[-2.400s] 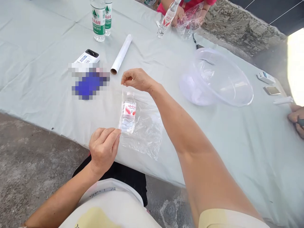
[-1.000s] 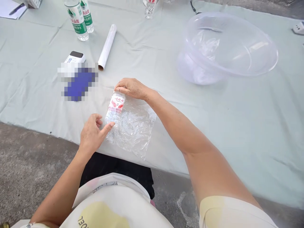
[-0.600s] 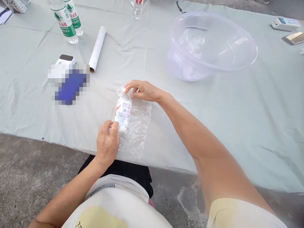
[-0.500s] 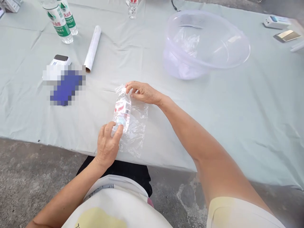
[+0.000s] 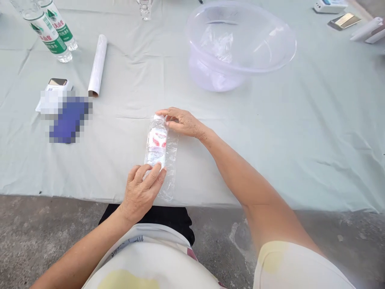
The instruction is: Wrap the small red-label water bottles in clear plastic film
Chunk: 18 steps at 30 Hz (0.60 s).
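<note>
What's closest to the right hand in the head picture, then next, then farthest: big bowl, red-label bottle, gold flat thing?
1. Red-label bottle: the right hand touches its top end.
2. Big bowl: ahead, a bit right.
3. Gold flat thing: way over, far right.

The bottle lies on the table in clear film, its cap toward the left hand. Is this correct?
Only the hand is wrong: the head view shows the cap at the right hand. The bottle does lie on the table in clear film.
</note>
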Motion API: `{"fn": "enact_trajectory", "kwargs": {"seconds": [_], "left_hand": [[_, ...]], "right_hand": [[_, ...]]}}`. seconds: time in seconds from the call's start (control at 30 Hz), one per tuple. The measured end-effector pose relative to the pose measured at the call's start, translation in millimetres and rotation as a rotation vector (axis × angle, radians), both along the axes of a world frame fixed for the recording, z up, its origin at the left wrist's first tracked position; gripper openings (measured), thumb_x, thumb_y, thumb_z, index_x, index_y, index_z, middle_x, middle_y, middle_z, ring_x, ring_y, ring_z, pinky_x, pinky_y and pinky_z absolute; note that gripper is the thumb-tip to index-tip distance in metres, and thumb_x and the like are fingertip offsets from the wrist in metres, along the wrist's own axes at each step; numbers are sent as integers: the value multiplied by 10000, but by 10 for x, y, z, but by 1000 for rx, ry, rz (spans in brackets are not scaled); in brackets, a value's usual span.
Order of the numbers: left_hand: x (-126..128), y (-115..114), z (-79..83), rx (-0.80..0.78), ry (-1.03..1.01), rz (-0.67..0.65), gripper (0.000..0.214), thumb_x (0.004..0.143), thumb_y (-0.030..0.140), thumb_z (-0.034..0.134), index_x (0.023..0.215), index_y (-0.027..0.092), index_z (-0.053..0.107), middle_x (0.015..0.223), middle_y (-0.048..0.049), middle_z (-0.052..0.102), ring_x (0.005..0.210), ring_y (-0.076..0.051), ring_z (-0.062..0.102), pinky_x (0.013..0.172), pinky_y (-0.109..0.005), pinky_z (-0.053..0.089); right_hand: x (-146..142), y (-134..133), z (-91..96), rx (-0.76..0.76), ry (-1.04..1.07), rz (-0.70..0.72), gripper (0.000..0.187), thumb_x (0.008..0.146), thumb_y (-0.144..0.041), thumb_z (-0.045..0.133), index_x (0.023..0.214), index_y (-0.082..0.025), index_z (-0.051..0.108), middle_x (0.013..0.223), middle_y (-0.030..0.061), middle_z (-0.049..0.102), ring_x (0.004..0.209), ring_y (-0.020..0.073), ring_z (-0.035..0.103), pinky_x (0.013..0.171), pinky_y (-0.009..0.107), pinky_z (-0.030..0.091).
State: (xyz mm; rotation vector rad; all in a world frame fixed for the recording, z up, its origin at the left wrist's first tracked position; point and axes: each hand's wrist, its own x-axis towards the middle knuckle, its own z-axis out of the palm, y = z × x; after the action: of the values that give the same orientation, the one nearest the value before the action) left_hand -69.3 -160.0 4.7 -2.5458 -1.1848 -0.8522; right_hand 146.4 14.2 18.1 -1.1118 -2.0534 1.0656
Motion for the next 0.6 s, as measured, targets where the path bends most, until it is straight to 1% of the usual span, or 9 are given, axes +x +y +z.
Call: {"fn": "enact_trajectory", "kwargs": {"seconds": [0.07,0.13,0.2,0.23,0.33,0.4,0.47,0.53,0.6], "left_hand": [[97,-17,40,-24,64,-70,287,894,33,593,1081,234,677,1154,-39,731,1039,-170,641,1058,-414,411],[235,-48,57,-77,157,-171,246,904,31,551,1034,208,660,1103,-40,726,1111,-170,626,1142,-434,353],[383,-87,58,-141,262,-271,222,889,42,537,1032,173,645,1009,-64,711,1208,-201,589,1196,-445,302],[451,-107,56,-166,302,-312,220,882,68,542,1059,156,638,990,-82,701,1247,-226,568,1208,-454,287],[606,-148,46,-225,346,-387,358,888,183,542,1241,134,577,1117,-141,677,1266,-280,559,1211,-493,263],[670,-151,28,-227,352,-427,435,896,222,529,1322,139,529,1209,-164,651,1252,-280,575,1213,-487,244],[716,-140,-7,-211,363,-476,438,888,222,537,1317,130,536,1259,-181,633,1279,-282,562,1224,-458,216],[746,-130,-53,-226,351,-553,416,884,216,548,1291,126,559,1304,-187,616,1320,-283,533,1233,-438,202],[749,-136,-95,-307,292,-654,380,901,214,541,1271,135,581,1318,-171,618,1333,-271,524,1239,-443,213]], "right_hand": [[54,0,42,-51,33,-52,330,893,-337,503,1131,-239,709,1196,48,690,1086,208,615,1007,387,466],[92,-12,71,-48,52,-179,365,949,-430,453,1043,-210,730,1171,66,697,1122,224,610,1025,397,454],[106,-50,80,15,52,-290,442,957,-540,454,1085,-206,713,1217,85,675,1179,240,587,1047,407,436],[106,-80,81,43,43,-312,471,943,-581,477,1132,-209,696,1261,92,655,1217,247,567,1061,412,425],[112,-212,86,14,-5,-304,494,935,-605,492,1182,-213,663,1310,103,628,1264,258,536,1075,423,410],[140,-312,89,-107,-28,-321,445,951,-579,472,1122,-216,664,1172,91,676,1143,250,597,1001,422,458],[186,-401,75,-231,39,-349,358,933,-546,511,1047,-232,639,1002,56,682,958,222,642,858,390,514],[240,-471,40,-310,226,-359,289,883,-525,583,964,-247,575,911,22,646,826,194,646,709,341,531],[294,-534,16,-327,433,-373,276,846,-499,620,935,-262,510,898,7,615,772,178,647,629,316,533]]}}
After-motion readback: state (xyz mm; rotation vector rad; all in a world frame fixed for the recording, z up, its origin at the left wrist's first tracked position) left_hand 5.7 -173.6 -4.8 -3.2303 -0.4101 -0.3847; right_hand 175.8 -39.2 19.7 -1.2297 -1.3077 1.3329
